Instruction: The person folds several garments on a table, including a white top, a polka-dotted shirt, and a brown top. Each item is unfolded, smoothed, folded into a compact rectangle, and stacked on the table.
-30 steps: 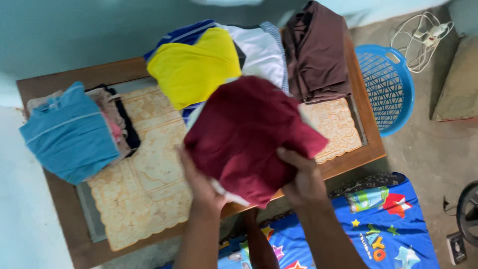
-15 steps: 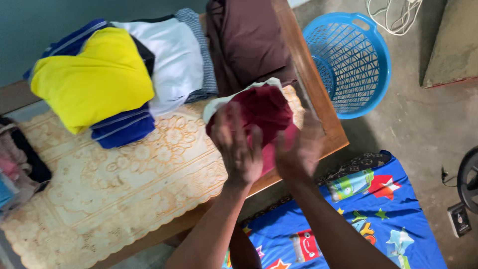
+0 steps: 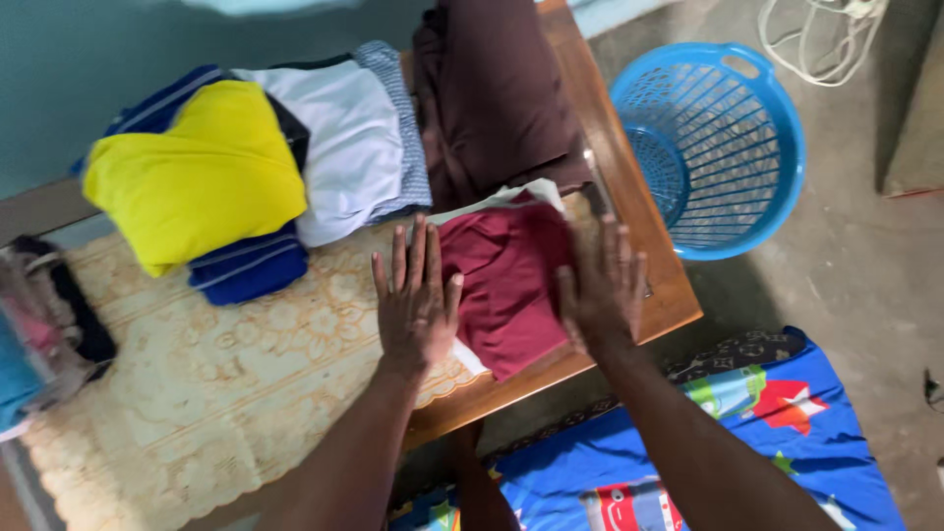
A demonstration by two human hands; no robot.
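- Head view: the left hand lies flat, fingers spread, palm down on the left edge of a folded maroon garment; it pinches nothing.
- The right hand lies flat too, fingers spread, pressing on the garment's right edge.
- The maroon garment rests between the two hands at the near right corner of the wooden table, partly on a cream lace cloth; a strip of white fabric shows along its top and lower left edges.
- Just behind it lies a folded dark brown garment.
- Further left sits a stack of folded clothes: a white piece, a yellow piece, a blue striped piece.
- A blue plastic laundry basket stands on the floor beside the table's right edge.
- A blue cartoon-print mat lies on the floor below the right arm.
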